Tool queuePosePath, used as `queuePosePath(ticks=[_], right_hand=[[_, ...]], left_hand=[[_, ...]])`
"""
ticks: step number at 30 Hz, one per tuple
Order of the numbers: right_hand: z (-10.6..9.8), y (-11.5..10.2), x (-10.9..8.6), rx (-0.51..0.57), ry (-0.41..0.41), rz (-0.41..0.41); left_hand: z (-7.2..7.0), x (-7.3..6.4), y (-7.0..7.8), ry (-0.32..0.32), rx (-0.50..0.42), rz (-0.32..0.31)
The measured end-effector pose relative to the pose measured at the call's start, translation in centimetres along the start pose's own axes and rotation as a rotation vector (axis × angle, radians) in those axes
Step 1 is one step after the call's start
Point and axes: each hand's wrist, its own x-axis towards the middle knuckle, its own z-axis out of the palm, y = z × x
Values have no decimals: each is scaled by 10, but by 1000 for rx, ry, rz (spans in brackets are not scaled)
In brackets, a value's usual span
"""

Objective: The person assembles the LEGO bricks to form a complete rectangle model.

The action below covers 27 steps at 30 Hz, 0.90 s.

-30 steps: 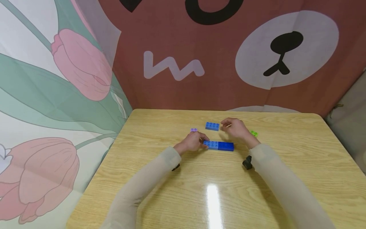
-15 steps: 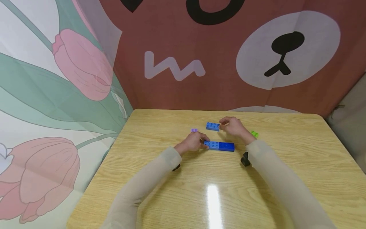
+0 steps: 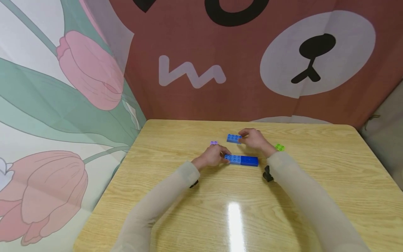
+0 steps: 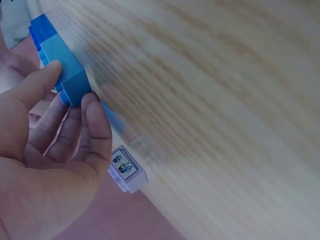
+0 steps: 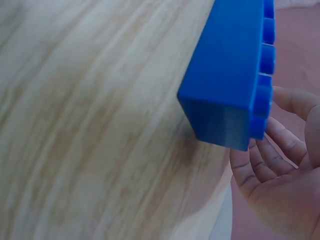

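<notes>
Two toy building bricks lie end to end on the table: a light blue brick on the left and a dark blue brick on the right. My left hand holds the light blue brick's left end, thumb on the near side and fingertips at its end, as the left wrist view shows. Farther back lies a medium blue brick. My right hand has thumb and forefinger about its right end. In the right wrist view, the dark blue brick hides those fingertips from the camera.
A small purple brick lies just beyond my left hand. A small green brick sits to the right of my right wrist. The wooden table ends at a printed cloth behind.
My right hand has moved left, from beside the medium blue brick onto its right end. The left hand and the bricks have stayed in place.
</notes>
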Motion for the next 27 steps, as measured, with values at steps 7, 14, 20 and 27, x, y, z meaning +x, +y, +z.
queuePosePath(ticks=[7, 14, 20, 27], right_hand=[[2, -2, 3, -27, 2, 15], [3, -3, 4, -28, -4, 50], [4, -2, 5, -41, -18, 33], [7, -3, 6, -60, -26, 40]], left_hand=[[0, 0, 0, 2, -3, 9], [-1, 0, 0, 4, 0, 9], [-1, 0, -1, -2, 12, 7], [-1, -1, -1, 0, 23, 17]])
